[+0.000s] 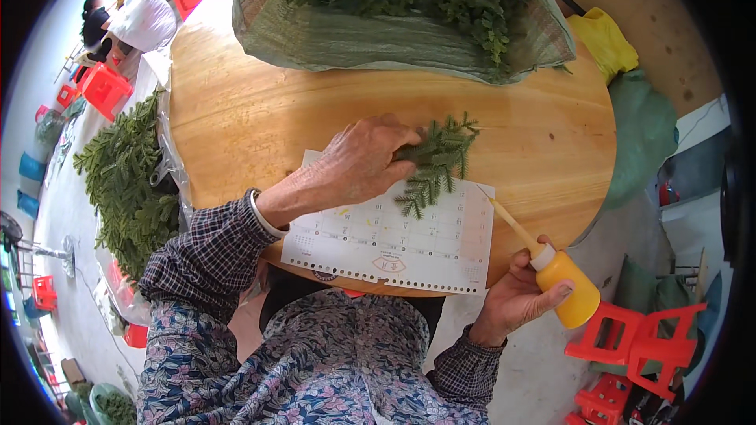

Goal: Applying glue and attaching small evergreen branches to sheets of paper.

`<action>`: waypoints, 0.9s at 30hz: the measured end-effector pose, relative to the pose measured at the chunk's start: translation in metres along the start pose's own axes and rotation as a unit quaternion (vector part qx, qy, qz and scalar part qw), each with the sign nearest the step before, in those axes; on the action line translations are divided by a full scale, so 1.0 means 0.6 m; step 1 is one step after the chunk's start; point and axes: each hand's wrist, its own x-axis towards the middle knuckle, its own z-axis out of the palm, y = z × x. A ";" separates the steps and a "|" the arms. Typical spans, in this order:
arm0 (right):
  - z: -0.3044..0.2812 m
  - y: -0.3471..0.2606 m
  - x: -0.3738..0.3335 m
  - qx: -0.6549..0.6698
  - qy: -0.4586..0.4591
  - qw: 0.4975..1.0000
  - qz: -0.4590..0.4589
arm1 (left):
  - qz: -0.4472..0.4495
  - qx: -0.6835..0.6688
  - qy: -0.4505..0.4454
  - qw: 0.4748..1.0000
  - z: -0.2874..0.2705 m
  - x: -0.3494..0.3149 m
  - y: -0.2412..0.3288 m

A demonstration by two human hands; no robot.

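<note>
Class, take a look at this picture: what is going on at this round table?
A person sits at a round wooden table. Their left hand presses a green fern-like sprig onto a calendar sheet. Their right hand holds a yellow squeeze bottle, its long nozzle aimed toward the sprig. A woven sack of more greenery lies at the table's far side, and another pile sits to the left.

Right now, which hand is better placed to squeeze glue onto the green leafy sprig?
Probably the right hand: it grips the yellow squeeze bottle, nozzle aimed at the green leafy sprig. The left hand pins that sprig on the paper calendar sheet.
</note>
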 end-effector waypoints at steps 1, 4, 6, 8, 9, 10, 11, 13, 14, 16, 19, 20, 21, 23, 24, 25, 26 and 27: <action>0.000 -0.001 -0.001 0.001 -0.003 1.000 -0.001 | -0.032 -0.016 -0.016 0.999 -0.004 0.003 0.005; 0.004 -0.003 -0.004 0.009 -0.011 1.000 -0.005 | -0.093 -0.067 0.023 0.993 -0.026 0.008 0.028; 0.007 -0.004 -0.006 0.023 -0.023 0.999 -0.010 | -0.071 -0.093 0.079 0.990 -0.035 0.015 0.019; 0.008 -0.005 -0.008 0.030 -0.028 0.999 -0.013 | -0.049 -0.118 0.135 0.983 -0.038 0.011 0.011; 0.007 -0.005 -0.008 0.033 -0.028 0.999 -0.014 | -0.039 -0.142 0.164 0.975 -0.035 0.003 0.007; 0.007 -0.005 -0.008 0.035 -0.028 0.999 -0.015 | -0.030 -0.165 0.193 0.967 -0.031 -0.005 0.003; 0.007 -0.005 -0.009 0.037 -0.029 0.999 -0.014 | -0.022 -0.187 0.223 0.956 -0.030 -0.014 0.000; 0.010 -0.005 -0.010 0.041 -0.031 0.999 -0.010 | -0.015 -0.208 0.254 0.945 -0.034 -0.022 0.000; 0.013 -0.007 -0.010 0.042 -0.030 0.999 -0.009 | -0.033 -0.196 0.249 0.948 -0.040 -0.024 0.003; 0.016 -0.010 -0.007 0.042 -0.030 0.999 -0.008 | -0.069 -0.174 0.240 0.953 -0.049 -0.025 0.008; 0.016 -0.012 -0.007 0.044 -0.033 0.998 -0.008 | -0.059 -0.161 0.258 0.951 -0.059 -0.020 0.005; 0.016 -0.012 -0.007 0.044 -0.034 0.998 -0.008 | -0.031 -0.158 0.279 0.947 -0.063 -0.016 0.003; 0.017 -0.013 -0.007 0.045 -0.036 0.998 -0.008 | -0.003 -0.156 0.300 0.941 -0.068 -0.014 0.001; 0.018 -0.015 -0.007 0.046 -0.038 0.998 -0.009 | 0.024 -0.153 0.321 0.935 -0.072 -0.017 0.003; 0.018 -0.016 -0.008 0.047 -0.037 0.998 -0.004 | 0.003 -0.192 0.297 0.935 -0.073 -0.025 0.005; 0.019 -0.016 -0.008 0.049 -0.036 0.998 0.000 | -0.018 -0.230 0.273 0.934 -0.074 -0.035 0.007; 0.019 -0.017 -0.008 0.050 -0.035 0.998 0.005 | -0.040 -0.269 0.248 0.930 -0.074 -0.045 0.010; 0.019 -0.017 -0.008 0.050 -0.033 0.998 0.010 | -0.062 -0.306 0.222 0.924 -0.074 -0.055 0.011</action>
